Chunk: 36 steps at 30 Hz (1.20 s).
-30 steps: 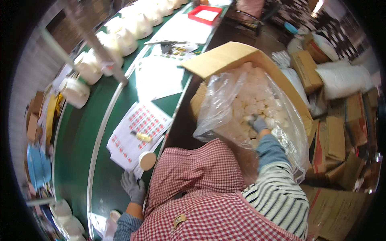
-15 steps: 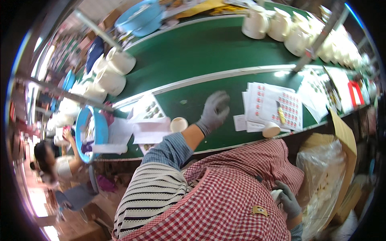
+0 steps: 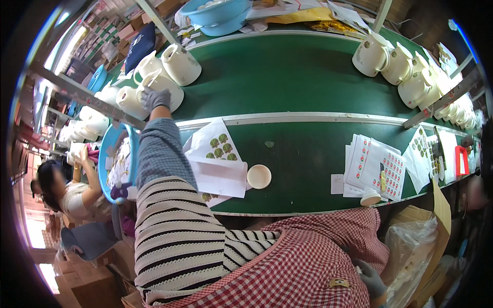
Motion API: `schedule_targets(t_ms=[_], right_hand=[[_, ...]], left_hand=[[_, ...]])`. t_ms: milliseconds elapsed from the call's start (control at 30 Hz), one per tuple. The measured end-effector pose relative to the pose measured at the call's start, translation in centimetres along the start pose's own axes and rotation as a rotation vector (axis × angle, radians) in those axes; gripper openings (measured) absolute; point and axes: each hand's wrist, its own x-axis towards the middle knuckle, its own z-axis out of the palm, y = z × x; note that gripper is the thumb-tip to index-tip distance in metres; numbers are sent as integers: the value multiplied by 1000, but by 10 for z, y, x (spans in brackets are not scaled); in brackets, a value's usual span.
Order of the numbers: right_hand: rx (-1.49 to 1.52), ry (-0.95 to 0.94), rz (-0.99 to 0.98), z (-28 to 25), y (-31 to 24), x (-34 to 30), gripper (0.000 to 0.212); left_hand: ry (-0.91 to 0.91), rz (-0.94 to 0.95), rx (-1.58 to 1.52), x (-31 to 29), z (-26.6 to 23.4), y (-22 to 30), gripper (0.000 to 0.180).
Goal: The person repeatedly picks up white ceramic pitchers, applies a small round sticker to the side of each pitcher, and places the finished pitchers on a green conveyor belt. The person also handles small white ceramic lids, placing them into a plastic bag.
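Observation:
My left hand (image 3: 155, 97), in a grey glove, reaches far out to the left over the green belt (image 3: 287, 72). Its fingers curl over the rim of a white jug (image 3: 167, 88) that stands among other white jugs (image 3: 181, 62). My right hand (image 3: 371, 280), also gloved, hangs low beside my checked apron, next to a clear plastic bag (image 3: 411, 251) in a carton. Whether it holds anything cannot be made out. My striped left sleeve crosses a sheet of green round stickers (image 3: 218, 146).
A small cream cap (image 3: 259, 176) and sheets of red stickers (image 3: 380, 164) lie on the near belt, with another cap (image 3: 371, 197) at its edge. More white jugs (image 3: 395, 64) stand far right. Blue basins (image 3: 221, 15) sit behind. A seated co-worker (image 3: 67, 190) works at left beside another blue basin (image 3: 105, 154).
My left hand has moved from the near belt by the cream cap out to the far left and onto a white jug. My right hand has stayed low by the bag.

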Motion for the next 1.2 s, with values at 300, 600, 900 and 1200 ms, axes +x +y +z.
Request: schedule_targets(t_ms=[300,600,900,1200], right_hand=[[-393,1091,-333,-58,105,-62,57],[-236,921,-633,-79,126,-27,60],[692,513,-671,-35,20,-8,73],[593,388,-867,-7,23,1,83]], left_hand=[[-192,262,358,48,-10,3,89],[149,757,442,11,8,22,41],[-244,1378,-372,-202,-51,94,47],[-386,1787,-330,-441,-110,88,35]])
